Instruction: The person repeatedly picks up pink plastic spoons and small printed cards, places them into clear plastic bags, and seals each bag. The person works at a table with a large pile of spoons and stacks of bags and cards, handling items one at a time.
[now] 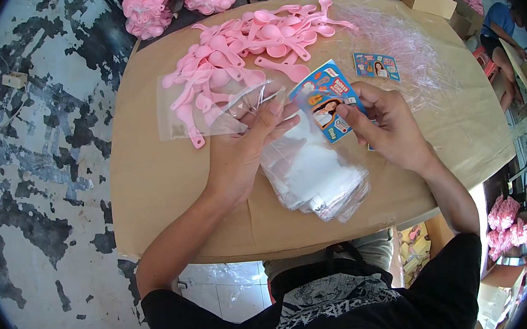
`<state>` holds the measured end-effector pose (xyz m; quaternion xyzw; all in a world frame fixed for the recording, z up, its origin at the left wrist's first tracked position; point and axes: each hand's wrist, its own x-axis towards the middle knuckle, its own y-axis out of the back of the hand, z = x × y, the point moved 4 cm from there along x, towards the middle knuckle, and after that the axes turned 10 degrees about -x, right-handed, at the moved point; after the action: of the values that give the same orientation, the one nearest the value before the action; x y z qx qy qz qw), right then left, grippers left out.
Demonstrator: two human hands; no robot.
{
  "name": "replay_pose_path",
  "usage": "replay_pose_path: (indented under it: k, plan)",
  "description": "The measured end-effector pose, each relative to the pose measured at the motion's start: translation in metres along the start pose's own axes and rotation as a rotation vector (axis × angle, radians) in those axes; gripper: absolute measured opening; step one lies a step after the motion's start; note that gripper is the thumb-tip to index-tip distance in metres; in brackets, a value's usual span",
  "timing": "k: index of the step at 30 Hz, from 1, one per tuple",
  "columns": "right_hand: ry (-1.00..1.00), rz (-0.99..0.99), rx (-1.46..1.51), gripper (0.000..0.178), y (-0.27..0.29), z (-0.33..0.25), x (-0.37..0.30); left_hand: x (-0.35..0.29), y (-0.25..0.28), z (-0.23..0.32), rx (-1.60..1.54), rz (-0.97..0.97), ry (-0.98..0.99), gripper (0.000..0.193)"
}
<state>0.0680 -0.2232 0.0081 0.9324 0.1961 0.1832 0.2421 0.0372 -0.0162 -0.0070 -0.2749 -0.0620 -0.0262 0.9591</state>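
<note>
Head view. Between the thumb and fingers of your left hand [245, 138] is pinched a clear, flat, rectangular plastic bag [169, 124], its free end spread over the near edge of a heap of glossy pink plastic spoons [273, 33]. Your right hand [393, 123] grips a blue, rectangular printed card [317, 100], thumb across its face and fingers behind; a second blue edge suggests more than one layer. The card is tilted beside your left fingertips; whether its corner enters the bag cannot be told. Below both hands, a loose stack of clear plastic bags [318, 172] lies on the brown-covered desk [153, 200]. Another blue printed card [365, 64] lies apart, near a tangle of shiny, clear plastic strands [406, 36].

Handling, as judged: the bag is probably very light, limp and slippery, apt to cling and crease; take it at the mouth, one layer per finger side. The card looks light and thin, stiffer than the film but easily bent; hold it low by its edges, leaving the leading corner free. Light pressure should suffice for both.
</note>
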Motion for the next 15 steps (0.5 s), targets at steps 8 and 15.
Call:
replay_pose_path:
  k: [8,15]
  plan:
    - [0.050,-0.127,-0.119,0.017,0.000,-0.001,-0.002,-0.003,-0.001,-0.001,0.172,0.086,0.063,0.042]
    - [-0.082,-0.210,0.173,0.018,-0.013,0.002,-0.003,-0.010,-0.014,-0.005,0.173,-0.110,0.067,0.026]
